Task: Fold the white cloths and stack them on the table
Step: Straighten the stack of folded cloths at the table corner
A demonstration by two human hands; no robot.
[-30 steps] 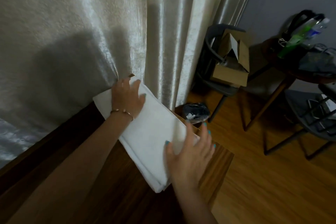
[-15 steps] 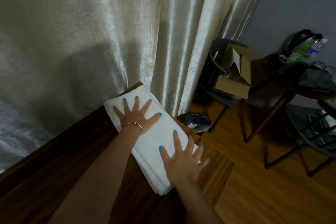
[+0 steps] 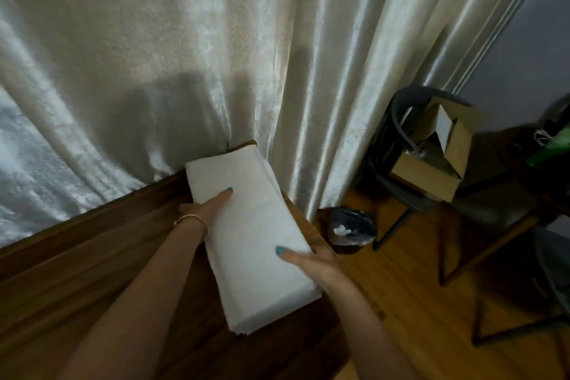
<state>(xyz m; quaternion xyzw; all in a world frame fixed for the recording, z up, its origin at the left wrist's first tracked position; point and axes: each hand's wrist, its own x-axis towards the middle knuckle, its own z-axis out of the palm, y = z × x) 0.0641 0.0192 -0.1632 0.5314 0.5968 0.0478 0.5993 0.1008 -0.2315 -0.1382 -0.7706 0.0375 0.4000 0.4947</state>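
Observation:
A stack of folded white cloths (image 3: 253,231) lies lengthwise at the right end of a dark wooden table (image 3: 92,271), its far end against the curtain. My left hand (image 3: 209,207) grips the stack's left long edge, thumb on top and fingers hidden underneath. My right hand (image 3: 311,262) holds the right long edge the same way, thumb lying on the top cloth. Layered edges show at the stack's near end.
A pale shiny curtain (image 3: 216,55) hangs right behind the table. Beside the table on the wooden floor stand a small dark bin (image 3: 353,230), a dark chair with an open cardboard box (image 3: 431,157), and another wooden table (image 3: 530,170) at right.
Both hands were pressed flat on top of the stack; now they have slid to its left and right edges and grip it from the sides.

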